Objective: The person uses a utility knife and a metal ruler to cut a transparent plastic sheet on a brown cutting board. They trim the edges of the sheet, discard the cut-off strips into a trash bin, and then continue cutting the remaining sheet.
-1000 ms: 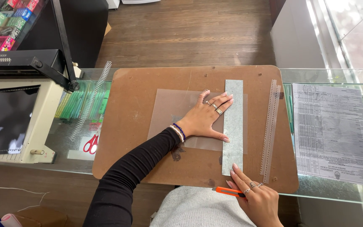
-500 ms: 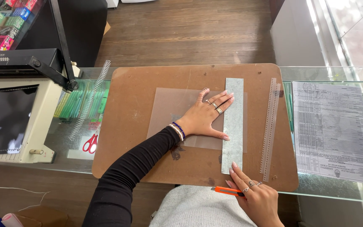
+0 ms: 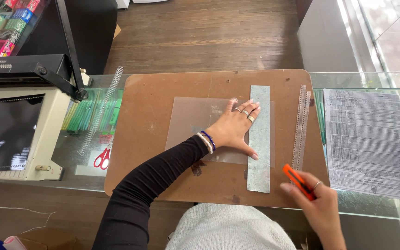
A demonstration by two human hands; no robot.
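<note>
Metal ruler (image 3: pixel 259 139): long grey strip, lying lengthwise on a clear plastic sheet (image 3: pixel 195 125), near the sheet's right edge; both rest on a brown hardboard (image 3: pixel 153 102) set on the glass tabletop (image 3: pixel 371 81).

Left hand (image 3: pixel 234 128): flat, fingers spread, palm on the sheet, fingertips and thumb pressing the ruler's left edge. Grip open, nothing enclosed. Rings on fingers, beaded bracelets at wrist, black sleeve.

Right hand (image 3: pixel 318 208): at the board's lower right corner, grip closed around an orange utility knife (image 3: pixel 298 181), its tip pointing up-left, just right of the ruler's lower end. Whether the blade touches the board cannot be told.

Perforated plastic strip (image 3: pixel 300 127): parallel to the ruler, to its right, on the board.

Printed paper sheet (image 3: pixel 366 143): right of the board.

Wire binding spiral (image 3: pixel 102 111), red-handled scissors (image 3: pixel 102 158): left of the board.

Binding machine (image 3: pixel 19 120): far left.
</note>
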